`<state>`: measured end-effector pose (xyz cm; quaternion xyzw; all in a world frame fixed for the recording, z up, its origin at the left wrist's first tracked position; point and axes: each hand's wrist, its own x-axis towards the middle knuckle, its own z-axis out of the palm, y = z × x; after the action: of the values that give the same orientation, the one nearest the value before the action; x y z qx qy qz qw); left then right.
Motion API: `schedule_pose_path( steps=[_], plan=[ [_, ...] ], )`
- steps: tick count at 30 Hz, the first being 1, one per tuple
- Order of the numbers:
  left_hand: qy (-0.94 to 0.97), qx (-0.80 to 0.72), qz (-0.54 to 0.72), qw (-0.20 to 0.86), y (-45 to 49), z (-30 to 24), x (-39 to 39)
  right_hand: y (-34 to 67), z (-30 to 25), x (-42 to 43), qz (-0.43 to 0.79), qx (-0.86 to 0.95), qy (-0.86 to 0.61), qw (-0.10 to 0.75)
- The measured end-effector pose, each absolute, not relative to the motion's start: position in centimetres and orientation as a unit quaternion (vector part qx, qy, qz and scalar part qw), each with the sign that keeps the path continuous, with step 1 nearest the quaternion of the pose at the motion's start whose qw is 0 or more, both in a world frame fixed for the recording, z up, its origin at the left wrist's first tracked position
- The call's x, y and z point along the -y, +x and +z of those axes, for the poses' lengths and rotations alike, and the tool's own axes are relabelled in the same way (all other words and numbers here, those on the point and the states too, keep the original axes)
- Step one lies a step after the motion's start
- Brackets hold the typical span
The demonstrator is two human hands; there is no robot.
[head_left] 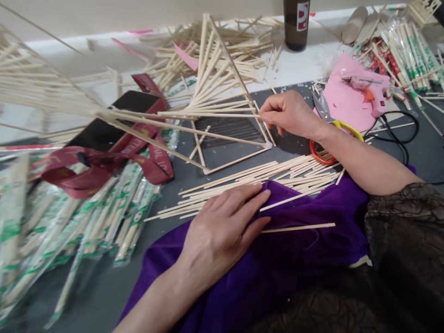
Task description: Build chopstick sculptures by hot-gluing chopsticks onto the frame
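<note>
Right hand pinches a stick on the stick frame; left hand lies flat, holding nothing, on purple cloth beside loose sticks.

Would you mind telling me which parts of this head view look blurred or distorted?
In the head view, the stick bundle at far left is soft and smeared, the wrapped chopsticks blurry; the right hand and left hand stay sharp; lighting is even.

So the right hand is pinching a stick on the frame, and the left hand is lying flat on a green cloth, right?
Nearly. The head view shows the left hand lying flat on a purple cloth, not green. The right hand is pinching a stick on the frame.
</note>
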<state>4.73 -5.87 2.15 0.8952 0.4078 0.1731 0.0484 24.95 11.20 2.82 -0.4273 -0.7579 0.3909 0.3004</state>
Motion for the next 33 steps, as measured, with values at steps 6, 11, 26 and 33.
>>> schedule_pose_path(
  steps=[6, 11, 26, 33],
  plan=[
    [0.903, -0.381, 0.175, 0.092, 5.9, 1.9, 7.9, 24.9, 2.9, -11.2, 0.387, 0.763, -0.421, 0.302],
    [0.899, -0.378, 0.195, 0.1, 5.8, 1.9, 8.4, 24.9, 3.1, -11.0, 0.382, 0.763, -0.427, 0.298],
    [0.877, -0.372, 0.269, 0.144, 5.2, 2.8, 8.2, 25.0, 3.2, -11.0, 0.388, 0.758, -0.428, 0.305],
    [0.818, -0.512, 0.246, 0.092, 3.6, 4.0, 6.2, 24.9, 3.3, -11.0, 0.384, 0.753, -0.441, 0.302]
  ],
)
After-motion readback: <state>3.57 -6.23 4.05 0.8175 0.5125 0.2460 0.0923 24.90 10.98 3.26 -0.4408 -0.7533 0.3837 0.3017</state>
